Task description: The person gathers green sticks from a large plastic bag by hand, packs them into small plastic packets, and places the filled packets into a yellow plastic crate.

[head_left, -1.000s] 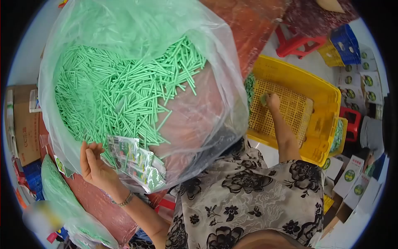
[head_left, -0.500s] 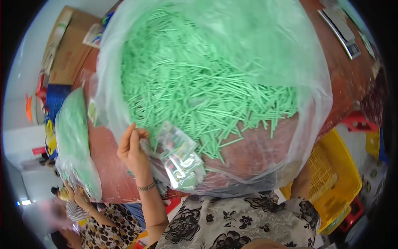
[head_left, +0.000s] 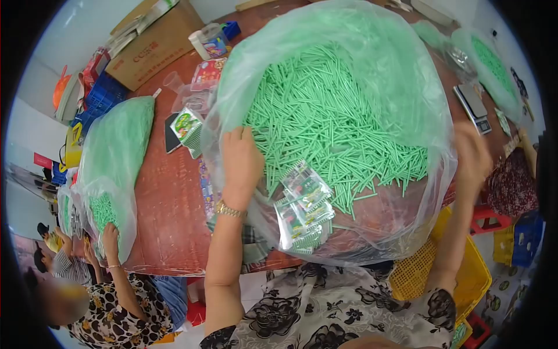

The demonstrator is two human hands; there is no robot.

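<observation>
Fingers (head_left: 238,134) of the left hand (head_left: 242,160) bunched close together, tips at the left inner edge of the big plastic bag (head_left: 437,119); cannot tell whether they pinch film, sticks or nothing. Right hand (head_left: 472,152) blurred, fingers bent, by the bag's right edge; grip and contact cannot be told. Bag mouth spread wide toward the wearer; film thin, translucent, wrinkled. Inside, heaped green sticks (head_left: 331,116): thin, straight, slightly glossy, pointing every way, some strays at the near edge. Flat printed packets (head_left: 303,198), shiny, silver and green, overlap at the heap's near left, close to the left hand. Yellow crate (head_left: 478,270) low at right: perforated mesh floor, smooth walls, partly hidden by the right forearm. Table (head_left: 168,215) red-brown, scuffed, under the bag. Left of the bag, one green-white packet (head_left: 188,127) beside a dark flat item (head_left: 171,135); red printed pouch (head_left: 208,74) farther up. Second bag (head_left: 119,131), long, bulging, green inside, sticks showing at its near end; co-worker's hand (head_left: 110,237) there. Scale (head_left: 471,103) with flat plate, right of the big bag. Farther off: brown cardboard box (head_left: 154,52), blue plastic basket (head_left: 103,98) beside it.
</observation>
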